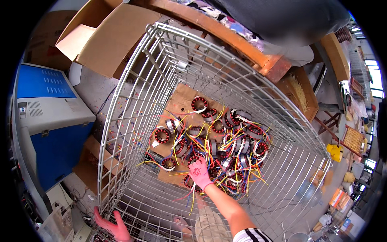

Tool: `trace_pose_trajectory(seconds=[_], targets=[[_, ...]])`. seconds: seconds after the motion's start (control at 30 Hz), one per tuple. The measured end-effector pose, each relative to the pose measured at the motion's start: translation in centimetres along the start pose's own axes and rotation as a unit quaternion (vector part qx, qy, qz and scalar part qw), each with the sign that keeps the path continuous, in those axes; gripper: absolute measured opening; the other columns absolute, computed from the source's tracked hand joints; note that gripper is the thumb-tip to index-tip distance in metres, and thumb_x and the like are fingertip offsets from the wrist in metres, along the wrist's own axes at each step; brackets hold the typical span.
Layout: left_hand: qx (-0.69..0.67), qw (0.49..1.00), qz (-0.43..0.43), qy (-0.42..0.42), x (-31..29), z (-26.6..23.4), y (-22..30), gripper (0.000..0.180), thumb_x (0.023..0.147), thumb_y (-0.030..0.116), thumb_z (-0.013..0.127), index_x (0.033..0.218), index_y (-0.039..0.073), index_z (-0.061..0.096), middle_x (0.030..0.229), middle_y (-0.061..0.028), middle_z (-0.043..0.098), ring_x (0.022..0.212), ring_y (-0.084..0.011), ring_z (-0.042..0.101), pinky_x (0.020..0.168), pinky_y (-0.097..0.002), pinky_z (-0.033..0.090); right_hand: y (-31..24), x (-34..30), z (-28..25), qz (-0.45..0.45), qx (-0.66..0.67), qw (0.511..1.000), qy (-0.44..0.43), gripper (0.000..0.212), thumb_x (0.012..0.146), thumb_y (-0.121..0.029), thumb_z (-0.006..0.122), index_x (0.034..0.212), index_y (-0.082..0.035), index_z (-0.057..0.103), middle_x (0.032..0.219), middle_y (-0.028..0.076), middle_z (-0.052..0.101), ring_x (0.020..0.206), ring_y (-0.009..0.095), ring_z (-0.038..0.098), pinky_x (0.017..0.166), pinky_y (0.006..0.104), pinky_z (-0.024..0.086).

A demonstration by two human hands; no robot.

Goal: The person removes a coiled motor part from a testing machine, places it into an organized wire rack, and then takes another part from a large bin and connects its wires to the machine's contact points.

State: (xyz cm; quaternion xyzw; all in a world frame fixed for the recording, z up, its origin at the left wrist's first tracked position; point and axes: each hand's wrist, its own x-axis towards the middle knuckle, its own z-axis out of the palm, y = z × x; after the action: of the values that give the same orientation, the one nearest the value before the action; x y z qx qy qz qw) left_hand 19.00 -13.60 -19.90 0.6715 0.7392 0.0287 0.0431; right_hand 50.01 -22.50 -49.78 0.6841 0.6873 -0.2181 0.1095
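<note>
The right hand (199, 172) covers a stator (195, 156) toward the cardboard's (182, 94) near edge; whether its grip is closed, I can't tell. The left hand (113, 226) spreads empty. Picking, seemingly; lifting calls for freeing wires (228, 145).

A cluttered indoor workspace seen from above. The grey floor (94, 89) is littered at left with small coloured scraps (123, 103). Along the left side stands a boxy blue and pale-grey machine cabinet (56, 149) with slotted vents on top; beyond it, at upper left, is a large open cardboard box (117, 40). An orange-brown wooden bench (227, 37) runs diagonally across the top, with patterned cloth (219, 15) lying along it. To its right, an open carton (311, 105) holds straw-coloured strands. Farther right are a wooden-framed seat (353, 138) with a tan woven surface and a yellow object (334, 153) on the floor. Bright white light shows through windows (375, 80) at the far right edge.
</note>
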Motion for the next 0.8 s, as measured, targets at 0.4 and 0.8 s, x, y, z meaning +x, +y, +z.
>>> trace_pose_trajectory(seconds=[0.4,0.8], targets=[[-0.051,0.997,-0.053,-0.032,0.3,0.4,0.9,0.075,0.093,0.036,0.058,0.149,0.003,0.022,0.151,-0.017,0.021,0.139,-0.0332,0.023,0.115,-0.0481,0.015,19.7,17.2,-6.8,0.167,0.146,0.926,0.307,0.035,0.09,-0.036,0.053,0.103,-0.005,0.063,0.095,0.012,0.068,0.085,0.033,0.065,0.095,0.0432,0.042],[-0.052,0.997,-0.053,-0.017,-0.3,0.1,0.8,0.074,0.094,0.035,0.058,0.147,0.0,0.022,0.151,-0.0168,0.023,0.139,-0.0315,0.023,0.115,-0.0452,0.015,13.4,14.0,1.0,0.18,0.095,0.977,-0.058,0.055,0.094,-0.042,0.045,0.127,0.001,0.048,0.087,0.01,0.068,0.093,0.03,0.06,0.09,0.0402,0.038]])
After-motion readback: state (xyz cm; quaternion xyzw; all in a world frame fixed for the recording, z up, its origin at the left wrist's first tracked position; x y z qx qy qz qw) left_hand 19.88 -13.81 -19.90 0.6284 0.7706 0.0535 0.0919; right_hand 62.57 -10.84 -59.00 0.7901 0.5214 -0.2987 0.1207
